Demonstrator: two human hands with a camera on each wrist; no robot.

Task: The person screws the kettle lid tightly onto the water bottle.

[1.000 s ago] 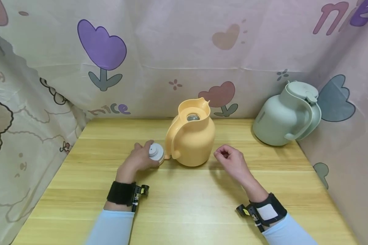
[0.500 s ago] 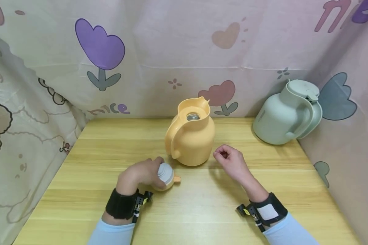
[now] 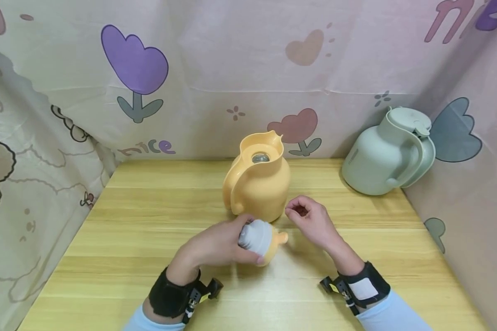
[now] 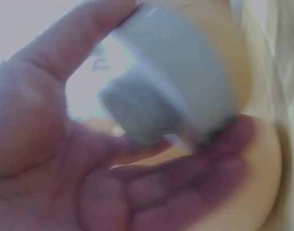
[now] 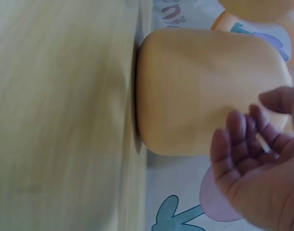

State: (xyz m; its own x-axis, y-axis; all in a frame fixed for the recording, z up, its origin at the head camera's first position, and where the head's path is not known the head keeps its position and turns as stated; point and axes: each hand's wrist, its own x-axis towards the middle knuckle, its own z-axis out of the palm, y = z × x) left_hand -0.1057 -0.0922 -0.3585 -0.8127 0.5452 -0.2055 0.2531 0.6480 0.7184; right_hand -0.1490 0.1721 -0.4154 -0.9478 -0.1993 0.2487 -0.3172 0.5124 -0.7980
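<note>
Near zone: I have the left hand (image 3: 221, 241) over the desk (image 3: 120, 248), with its fingers clamped on a stopper (image 3: 262, 239). The thumb sits on the near side, the other fingers on the far side. The stopper is tilted: its grey part (image 3: 253, 236) faces left, toward the palm, and its yellow rim (image 3: 273, 250) with a small tab (image 3: 282, 237) faces right. I judge it raised off the desk; I cannot confirm the clearance.

To the right, I have the right hand (image 3: 312, 220) just beside the yellow jug (image 3: 258, 193). Its fingers are loosely curled, gripping nothing visible. I cannot tell whether they touch the jug.

Middle zone: the yellow jug stands upright on the far side of the stopper, long axis vertical, handle (image 3: 231, 188) at left, spout (image 3: 276, 136) toward the far right. Its mouth (image 3: 261, 157) faces up, uncovered.

Controlling relation, in my judgement: the mouth lies far of and above the left fingers, and the stopper's axis leans sideways against the mouth's vertical one. The left hand has the stopper.

Far zone: a pale green jug (image 3: 377, 158) stands at right, well apart.
</note>
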